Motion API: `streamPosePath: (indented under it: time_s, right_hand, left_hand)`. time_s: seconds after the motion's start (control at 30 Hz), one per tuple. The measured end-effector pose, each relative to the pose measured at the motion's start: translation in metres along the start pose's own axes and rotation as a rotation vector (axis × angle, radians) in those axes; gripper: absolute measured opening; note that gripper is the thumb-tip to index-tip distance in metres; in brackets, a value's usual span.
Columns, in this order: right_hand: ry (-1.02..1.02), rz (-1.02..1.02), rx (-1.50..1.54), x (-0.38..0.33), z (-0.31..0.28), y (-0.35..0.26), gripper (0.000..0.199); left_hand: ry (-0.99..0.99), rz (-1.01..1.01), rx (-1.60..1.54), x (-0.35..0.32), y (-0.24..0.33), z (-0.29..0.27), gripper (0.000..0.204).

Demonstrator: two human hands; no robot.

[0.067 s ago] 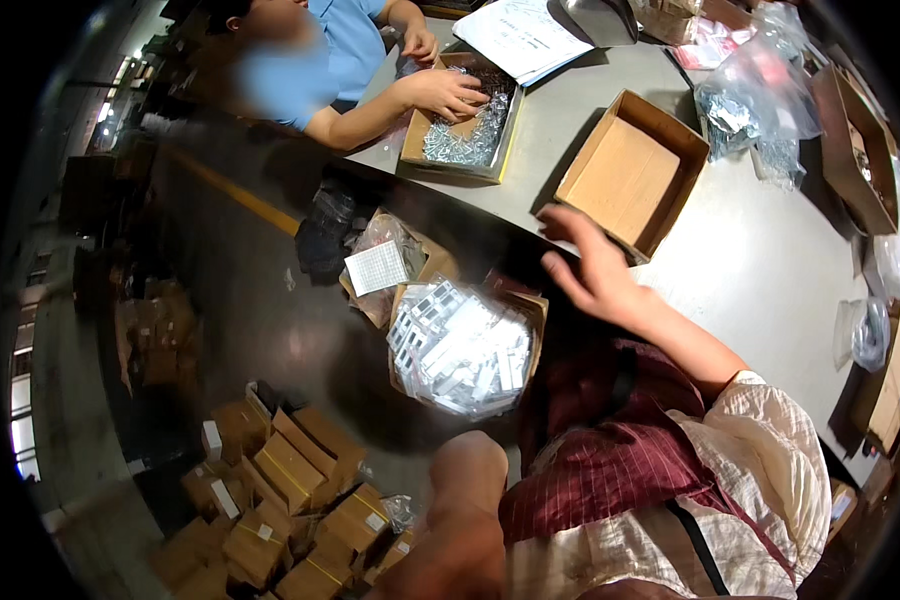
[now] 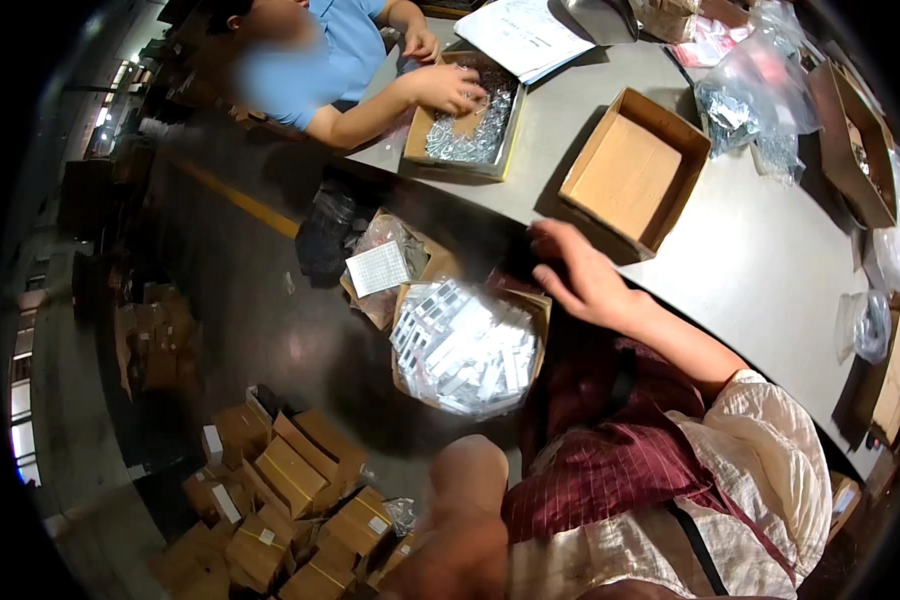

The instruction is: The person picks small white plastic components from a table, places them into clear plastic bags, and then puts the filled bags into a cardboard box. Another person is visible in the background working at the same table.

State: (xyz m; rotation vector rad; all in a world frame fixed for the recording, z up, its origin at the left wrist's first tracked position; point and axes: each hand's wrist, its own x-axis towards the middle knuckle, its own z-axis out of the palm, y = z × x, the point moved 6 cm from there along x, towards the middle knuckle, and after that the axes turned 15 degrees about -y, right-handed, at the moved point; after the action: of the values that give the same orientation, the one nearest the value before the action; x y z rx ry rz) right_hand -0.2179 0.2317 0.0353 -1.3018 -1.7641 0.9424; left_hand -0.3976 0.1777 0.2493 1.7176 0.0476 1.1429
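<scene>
My right hand point(image 2: 585, 278) is at the near edge of the table, just beside an open cardboard box point(image 2: 635, 170) whose bare bottom shows. Nothing is in its grasp; thumb and fingers are apart. Below and left of it stands a carton point(image 2: 542, 340) filled with bagged grey-and-white parts point(image 2: 465, 350). At the lower edge, my left hand point(image 2: 460, 520) is a smeared, rounded shape, and its fingers cannot be made out.
Across the table a co-worker's hand point(image 2: 450, 90) reaches into a box of screws point(image 2: 475, 135). Papers point(image 2: 520, 38) and a metal scoop point(image 2: 600, 18) lie behind. Plastic bags of metal parts point(image 2: 735, 110) sit at the right. Cardboard boxes point(image 2: 290, 475) crowd the floor at lower left.
My right hand has drawn slightly down and left, away from the open box. The co-worker's hand has shifted a little over the screws.
</scene>
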Motion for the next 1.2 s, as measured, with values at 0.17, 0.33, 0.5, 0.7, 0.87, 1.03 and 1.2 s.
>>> streamPosePath:
  time_s: [0.17, 0.33, 0.5, 0.7, 0.87, 1.03, 1.2]
  right_hand:
    - [-0.095, -0.285, -0.255, 0.057, 0.125, 0.003, 0.066]
    - [-0.135, -0.24, -0.542, 0.084, 0.234, 0.022, 0.043]
    - [0.061, 0.16, -0.639, 0.053, 0.259, 0.022, 0.043]
    - [0.125, 0.356, -0.778, 0.053, 0.267, 0.029, 0.045]
    - [0.085, 0.484, -0.829, 0.074, 0.266, 0.043, 0.04]
    - [-0.038, 0.66, -0.752, 0.071, 0.267, 0.055, 0.043]
    - [0.031, 0.551, -0.839, 0.066, 0.261, 0.059, 0.038]
  left_hand:
    - [-0.01, 0.002, -0.061, -0.072, 0.016, -0.066, 0.022]
    - [0.11, -0.455, 0.115, -0.144, -0.045, -0.172, 0.025]
    - [-0.249, -0.795, 0.84, -0.296, -0.174, -0.262, 0.067]
    - [-0.289, -0.829, 0.935, -0.334, -0.192, -0.222, 0.076]
    - [-0.249, -0.817, 0.992, -0.331, -0.194, -0.224, 0.073]
    - [0.016, -0.699, 0.52, -0.355, -0.195, -0.251, 0.051]
    - [0.473, -0.99, -0.036, -0.411, -0.22, -0.301, 0.05]
